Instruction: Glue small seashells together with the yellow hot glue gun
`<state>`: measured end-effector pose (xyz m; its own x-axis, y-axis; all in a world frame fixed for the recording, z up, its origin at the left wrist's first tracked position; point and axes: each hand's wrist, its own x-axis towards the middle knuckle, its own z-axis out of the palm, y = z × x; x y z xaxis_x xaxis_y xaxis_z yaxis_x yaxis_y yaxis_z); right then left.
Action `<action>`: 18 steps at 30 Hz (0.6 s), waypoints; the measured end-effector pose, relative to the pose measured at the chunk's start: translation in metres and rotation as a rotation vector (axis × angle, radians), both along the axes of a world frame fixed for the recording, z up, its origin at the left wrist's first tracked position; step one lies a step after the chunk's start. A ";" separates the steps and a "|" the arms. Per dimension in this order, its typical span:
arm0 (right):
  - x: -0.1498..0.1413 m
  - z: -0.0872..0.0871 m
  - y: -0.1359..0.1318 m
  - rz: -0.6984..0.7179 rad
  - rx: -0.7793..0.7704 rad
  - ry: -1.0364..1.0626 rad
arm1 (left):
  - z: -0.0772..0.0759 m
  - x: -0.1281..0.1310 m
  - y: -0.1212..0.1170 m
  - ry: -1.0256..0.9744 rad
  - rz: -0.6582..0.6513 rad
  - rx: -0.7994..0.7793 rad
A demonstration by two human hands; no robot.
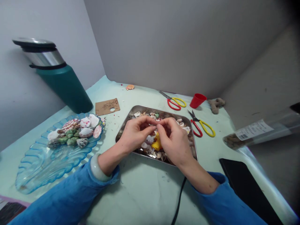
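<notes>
Brace left hand [133, 132] and right hand [177, 140] tip to tip above tray [192, 143], with fingers [152, 128] pinched closed, can't tell on what if anything, and work lightly over shells [144, 145] and yellow piece [156, 144] inside.

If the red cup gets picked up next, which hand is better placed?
Probably the right hand: the red cup is past the metal tray on that side, farther from the left hand.
</notes>
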<state>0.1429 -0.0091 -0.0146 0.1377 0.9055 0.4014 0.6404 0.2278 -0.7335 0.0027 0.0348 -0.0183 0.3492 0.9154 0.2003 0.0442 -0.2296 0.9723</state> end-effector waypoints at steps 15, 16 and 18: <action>-0.001 0.000 0.000 0.005 0.000 0.008 | -0.002 -0.001 0.001 0.026 0.002 0.000; -0.001 -0.001 0.000 0.005 -0.002 0.008 | -0.003 -0.001 0.001 0.026 0.001 0.002; -0.001 -0.001 0.000 0.008 -0.004 0.011 | -0.003 -0.001 0.001 0.026 0.000 0.006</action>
<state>0.1416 -0.0087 -0.0155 0.1349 0.9081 0.3965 0.6303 0.2301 -0.7415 0.0013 0.0359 -0.0218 0.3546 0.9140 0.1971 0.0692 -0.2358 0.9693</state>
